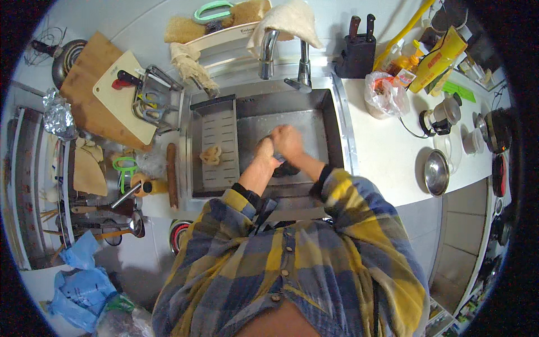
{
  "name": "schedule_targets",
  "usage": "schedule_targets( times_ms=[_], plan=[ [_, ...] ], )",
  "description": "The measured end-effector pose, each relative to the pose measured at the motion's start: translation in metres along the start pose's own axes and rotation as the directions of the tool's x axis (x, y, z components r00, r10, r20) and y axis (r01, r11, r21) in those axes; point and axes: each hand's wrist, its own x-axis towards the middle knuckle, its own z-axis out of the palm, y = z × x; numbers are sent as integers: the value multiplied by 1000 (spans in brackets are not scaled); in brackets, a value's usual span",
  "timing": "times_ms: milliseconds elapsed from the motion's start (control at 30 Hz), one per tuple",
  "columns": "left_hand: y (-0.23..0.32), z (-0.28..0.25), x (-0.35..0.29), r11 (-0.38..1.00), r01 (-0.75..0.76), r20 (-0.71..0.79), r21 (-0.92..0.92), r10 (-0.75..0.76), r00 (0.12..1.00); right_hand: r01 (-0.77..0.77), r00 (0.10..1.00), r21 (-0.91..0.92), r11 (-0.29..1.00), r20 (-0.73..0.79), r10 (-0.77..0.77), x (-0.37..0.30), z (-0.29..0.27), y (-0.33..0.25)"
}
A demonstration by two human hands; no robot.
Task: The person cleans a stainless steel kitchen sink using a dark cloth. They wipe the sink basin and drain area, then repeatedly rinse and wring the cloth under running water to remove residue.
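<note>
Both my hands are together over the steel sink (306, 121). My left hand (266, 151) is closed, fingers curled around something dark. My right hand (287, 141) is closed too, bent over beside the left fingers and slightly blurred. A dark, wet-looking thing (287, 169) shows just below them, against the basin floor; its kind is hard to make out. To the left, a slotted metal drain tray (216, 132) sits in the sink with a pale, lumpy piece (211, 155) on it. The faucet (267, 56) stands behind, a beige cloth (289, 22) draped over it.
Right of the sink, the white counter (387, 143) carries a knife block (357, 56), a plastic-bagged container (386, 98) and a steel bowl (436, 172). On the left are cutting boards (119, 92), a rack with knife and scissors (154, 104), and a wooden rolling pin (172, 174).
</note>
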Motion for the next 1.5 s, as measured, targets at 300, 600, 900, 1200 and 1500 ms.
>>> schedule_targets(
  times_ms=[300, 600, 900, 1200, 1500],
  plan=[
    [-18, -4, 11, 933, -27, 659, -358, 273, 701, 63, 998, 90, 994, 14, -64, -19, 2, -32],
    [13, 46, -32, 965, 18, -407, 263, 94, 909, 15, 974, -54, 998, 228, -2, 34, 15, 33],
    [47, 3, -62, 916, 364, -478, 168, -248, 843, -8, 801, -169, 986, 590, 108, 73, 61, 179],
    [51, -23, -78, 953, 232, -458, 194, -122, 881, 201, 813, -382, 902, 579, 64, 10, 126, 213],
    [31, -32, -34, 890, 453, -459, 57, -380, 803, -135, 747, 364, 922, 648, -146, 41, 58, 129]
  ],
)
